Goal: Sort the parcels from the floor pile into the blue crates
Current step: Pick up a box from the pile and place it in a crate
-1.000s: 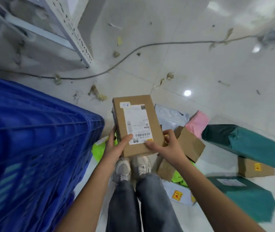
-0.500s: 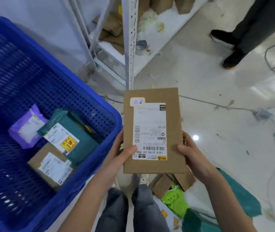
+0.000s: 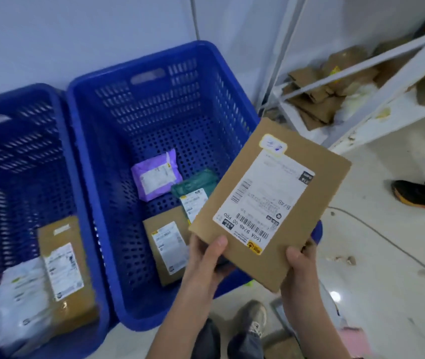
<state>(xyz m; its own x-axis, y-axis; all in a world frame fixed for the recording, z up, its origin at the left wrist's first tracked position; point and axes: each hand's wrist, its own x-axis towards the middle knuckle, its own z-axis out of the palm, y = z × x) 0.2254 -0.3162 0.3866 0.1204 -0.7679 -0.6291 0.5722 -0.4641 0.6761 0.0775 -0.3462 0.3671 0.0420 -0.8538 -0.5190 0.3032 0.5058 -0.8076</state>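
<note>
I hold a flat brown cardboard parcel point(image 3: 281, 177) with a white shipping label, tilted, over the right front corner of the middle blue crate point(image 3: 97, 156). My left hand point(image 3: 206, 260) grips its lower left corner, thumb on top. My right hand point(image 3: 299, 265) grips its lower right edge. That crate holds a purple bag point(image 3: 155, 177), a green bag point(image 3: 196, 185) and a brown box point(image 3: 166, 244). A second blue crate point(image 3: 25, 141) on the left holds a brown box point(image 3: 64, 270) and a white bag point(image 3: 22, 301).
A white metal shelf rack point(image 3: 361, 73) with brown cardboard packages stands to the right against the wall. Another person's dark shoe point(image 3: 421, 195) is at the right edge. A cable point(image 3: 387, 242) runs across the pale floor. My own shoe point(image 3: 255, 317) is below.
My view has swung left from the floor pile to the crates. The parcel has come along in both hands and now tilts over the middle crate's corner.
</note>
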